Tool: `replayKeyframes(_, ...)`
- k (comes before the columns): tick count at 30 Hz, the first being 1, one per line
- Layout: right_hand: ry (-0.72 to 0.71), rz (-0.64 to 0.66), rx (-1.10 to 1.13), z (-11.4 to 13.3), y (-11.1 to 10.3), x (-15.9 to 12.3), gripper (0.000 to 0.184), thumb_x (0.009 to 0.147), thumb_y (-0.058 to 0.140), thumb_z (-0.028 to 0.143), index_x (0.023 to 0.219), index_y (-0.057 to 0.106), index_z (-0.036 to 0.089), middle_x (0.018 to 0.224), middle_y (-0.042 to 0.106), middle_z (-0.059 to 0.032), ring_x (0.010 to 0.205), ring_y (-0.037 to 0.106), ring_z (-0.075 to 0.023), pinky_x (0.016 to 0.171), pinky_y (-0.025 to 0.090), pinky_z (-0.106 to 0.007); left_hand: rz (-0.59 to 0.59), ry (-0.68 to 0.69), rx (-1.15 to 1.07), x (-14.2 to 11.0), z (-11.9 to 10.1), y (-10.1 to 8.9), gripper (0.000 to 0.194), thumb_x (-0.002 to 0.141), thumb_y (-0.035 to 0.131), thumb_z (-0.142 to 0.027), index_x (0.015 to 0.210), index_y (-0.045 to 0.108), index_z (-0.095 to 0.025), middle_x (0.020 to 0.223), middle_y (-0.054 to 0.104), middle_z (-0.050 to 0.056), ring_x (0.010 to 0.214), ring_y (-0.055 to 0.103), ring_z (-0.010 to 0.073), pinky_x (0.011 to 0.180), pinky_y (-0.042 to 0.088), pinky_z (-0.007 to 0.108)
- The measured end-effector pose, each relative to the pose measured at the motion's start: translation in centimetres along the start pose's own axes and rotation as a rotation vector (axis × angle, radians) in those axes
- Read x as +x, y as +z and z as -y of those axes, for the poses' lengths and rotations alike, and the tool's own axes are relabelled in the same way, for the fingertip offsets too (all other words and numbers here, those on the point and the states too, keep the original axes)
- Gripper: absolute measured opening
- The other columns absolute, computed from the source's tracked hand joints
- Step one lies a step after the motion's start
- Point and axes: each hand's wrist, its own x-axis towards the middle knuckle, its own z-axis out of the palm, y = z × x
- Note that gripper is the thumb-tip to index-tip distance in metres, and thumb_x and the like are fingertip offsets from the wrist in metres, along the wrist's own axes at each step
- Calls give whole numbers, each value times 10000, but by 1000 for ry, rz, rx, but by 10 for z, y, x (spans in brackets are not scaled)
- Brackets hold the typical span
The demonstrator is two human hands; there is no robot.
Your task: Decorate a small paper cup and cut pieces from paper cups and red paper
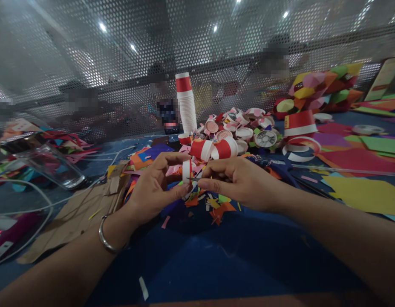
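My left hand [157, 185], with a metal bangle at its wrist, is closed around a short cut piece of a paper cup [186, 171], white with a red edge. My right hand [237, 181] pinches a thin dark metal tool [194, 179] whose tip meets the red edge of the cup piece. Fingers hide most of the tool, so its kind is unclear. Just beyond the hands lie two red-and-white paper cups [202, 149] on their sides. Below them are scattered paper scraps [218, 211] on the blue table [216, 260].
Behind stand a tall stack of paper cups [186, 102] and a heap of cut cup bottoms [245, 134]. Coloured paper sheets [366, 194] spread at right. At left are cardboard [79, 213], a tipped clear container [59, 168] and white cables [40, 187]. A perforated metal panel [216, 55] closes the back.
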Motion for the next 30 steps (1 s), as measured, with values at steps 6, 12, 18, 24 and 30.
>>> replayKeyframes(6,43,4,9,-1,-4,0,304,909,705,490,866,711,189,679,538,32,611,441,-119,560,305,-285,-22,27,23,1,2,-2,452,784,847,-215,1201,675,-244,1196,612,68,1151,592,243,984,554,372)
replayKeyframes(12,65,-9,-18,-2,-9,1,333,925,676,517,869,711,190,687,533,23,625,435,-123,570,321,-283,24,73,82,1,7,-5,462,804,825,-203,1234,666,-254,1233,591,77,1186,584,245,1010,552,386)
replayKeyframes(18,69,16,22,-2,-7,2,334,931,669,509,873,709,182,727,539,25,680,448,-124,620,358,-274,70,153,190,1,6,-6,458,823,796,-150,1242,661,-276,1266,562,71,1218,574,230,1002,566,360)
replayKeyframes(24,65,14,26,-3,-7,0,337,924,674,516,863,703,186,716,539,24,670,436,-126,610,348,-281,63,183,237,0,7,-7,485,815,784,-115,1254,661,-281,1294,574,78,1285,553,258,1029,558,393)
replayKeyframes(30,35,20,14,-4,-8,2,340,928,675,502,816,685,181,665,481,41,622,385,-114,569,308,-283,77,208,240,1,9,-8,518,812,786,-108,1281,652,-282,1304,588,86,1310,542,268,1033,555,409)
